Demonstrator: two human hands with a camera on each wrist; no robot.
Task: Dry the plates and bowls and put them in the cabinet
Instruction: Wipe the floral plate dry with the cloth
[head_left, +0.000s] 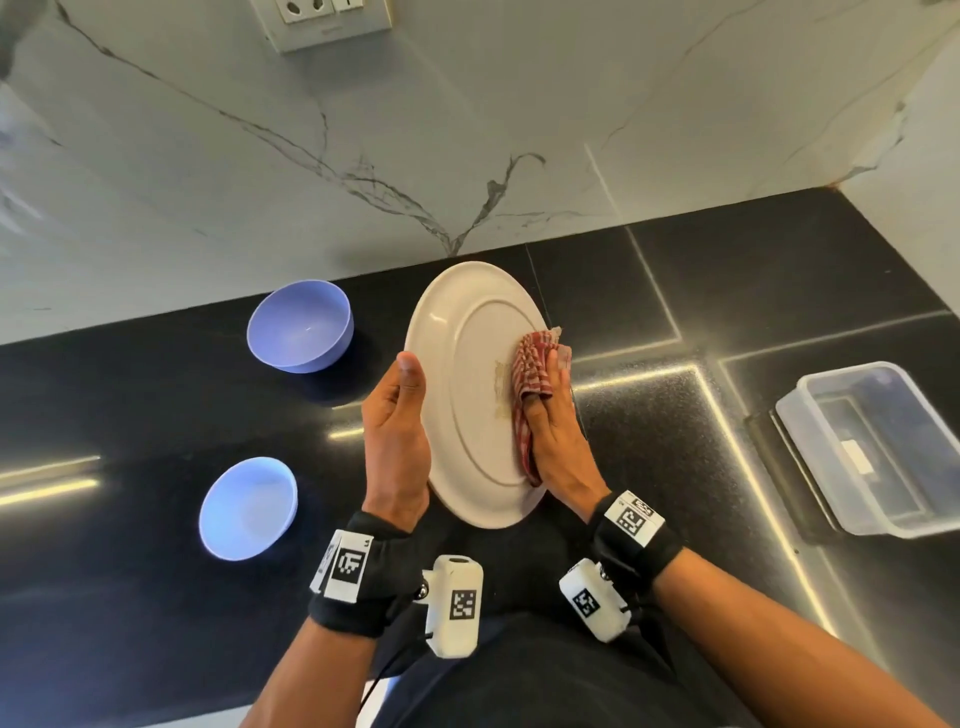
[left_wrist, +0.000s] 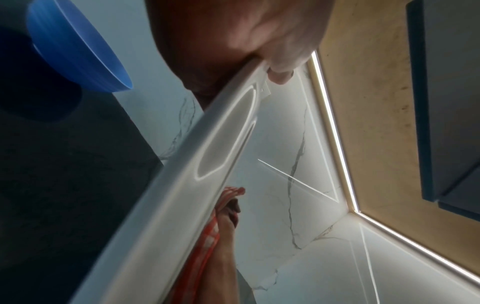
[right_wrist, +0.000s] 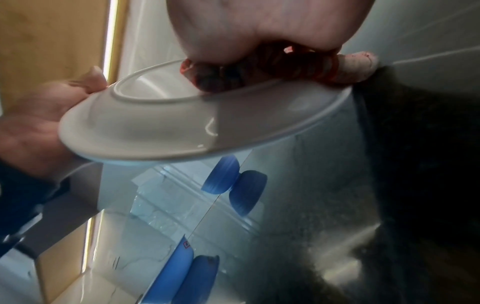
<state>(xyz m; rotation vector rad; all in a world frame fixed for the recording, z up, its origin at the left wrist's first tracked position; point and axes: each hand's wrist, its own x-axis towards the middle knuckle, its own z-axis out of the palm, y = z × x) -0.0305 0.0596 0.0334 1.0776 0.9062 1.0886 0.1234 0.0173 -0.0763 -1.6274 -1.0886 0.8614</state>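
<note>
Plate (head_left: 467, 395) sits tilted at frame centre above the black counter (head_left: 727, 322), underside up, the left hand (head_left: 397, 431) gripping its left rim with thumb over the edge. The right hand (head_left: 556, 436) clutches a red checked cloth (head_left: 532, 374) against the plate's base. Two blue bowls (head_left: 300, 326) stand at left, a clear container (head_left: 878, 447) far right.

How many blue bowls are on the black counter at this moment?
2. One blue bowl stands near the marble wall, left of the held plate. The other blue bowl stands nearer the person, left of the left hand. Any others outside the views cannot be ruled out.
</note>
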